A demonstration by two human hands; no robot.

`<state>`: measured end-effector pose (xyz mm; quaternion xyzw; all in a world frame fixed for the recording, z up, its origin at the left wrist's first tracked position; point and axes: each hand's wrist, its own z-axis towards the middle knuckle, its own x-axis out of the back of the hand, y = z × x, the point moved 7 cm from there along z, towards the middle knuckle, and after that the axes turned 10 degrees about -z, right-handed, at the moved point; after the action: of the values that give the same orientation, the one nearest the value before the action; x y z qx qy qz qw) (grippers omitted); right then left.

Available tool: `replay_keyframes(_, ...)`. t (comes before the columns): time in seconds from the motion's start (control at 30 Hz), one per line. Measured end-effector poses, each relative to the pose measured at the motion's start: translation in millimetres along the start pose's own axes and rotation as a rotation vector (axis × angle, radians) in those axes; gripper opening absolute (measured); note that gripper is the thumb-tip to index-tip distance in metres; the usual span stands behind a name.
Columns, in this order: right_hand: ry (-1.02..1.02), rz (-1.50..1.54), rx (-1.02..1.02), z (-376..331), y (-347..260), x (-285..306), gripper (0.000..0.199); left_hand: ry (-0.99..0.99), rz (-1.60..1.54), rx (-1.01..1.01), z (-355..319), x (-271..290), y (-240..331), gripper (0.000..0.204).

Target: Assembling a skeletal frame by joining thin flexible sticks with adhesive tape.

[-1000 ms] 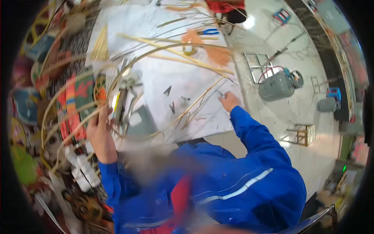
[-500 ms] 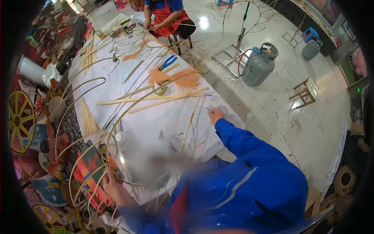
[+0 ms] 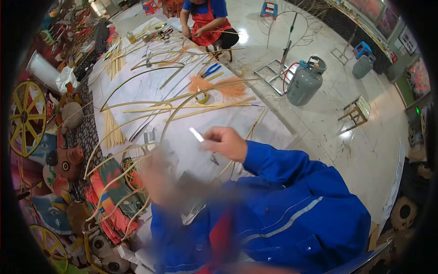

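My right hand (image 3: 224, 143) is raised over the white-covered table, its thumb and fingers closed on a small, bright white strip (image 3: 196, 134); its material is unclear. To its left, my left hand (image 3: 157, 176) is closed around a frame of bent bamboo strips (image 3: 106, 122), near where several strips meet. A grey blur in front of the camera partly covers that hand, so the grip itself shows poorly. The long curved strips spread from it over the table and its left edge.
On the table (image 3: 146, 96) lie flat bamboo strips (image 3: 214, 106), orange fibre (image 3: 223, 88), a tape roll (image 3: 202, 97) and blue-handled pliers (image 3: 211, 71). A person in a red apron (image 3: 212, 29) works at the far end. Grey gas cylinders (image 3: 305, 84) and a stool (image 3: 356, 113) stand right; painted animal heads (image 3: 64, 157) line the left.
My right hand has come left from the table's right edge, now showing the white strip. My left hand has risen and moved right, swinging the bamboo frame across the table. The view has shifted slightly.
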<state>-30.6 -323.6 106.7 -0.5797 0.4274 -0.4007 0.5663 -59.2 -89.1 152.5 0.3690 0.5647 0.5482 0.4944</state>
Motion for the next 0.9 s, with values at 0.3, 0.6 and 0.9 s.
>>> replay_keyframes(0.3,0.06,-0.4,0.379,10,-93,-56,0.033,-0.008,-0.086,0.175,-30,-31,30,0.026)
replay_keyframes(0.6,0.12,-0.282,0.3,2,-83,-54,0.028,-0.062,0.058,0.084,-21,-10,-14,0.027)
replay_keyframes(0.9,0.137,-0.094,0.251,-23,-67,-50,0.025,-0.156,-0.008,0.013,-26,-26,0,0.022)
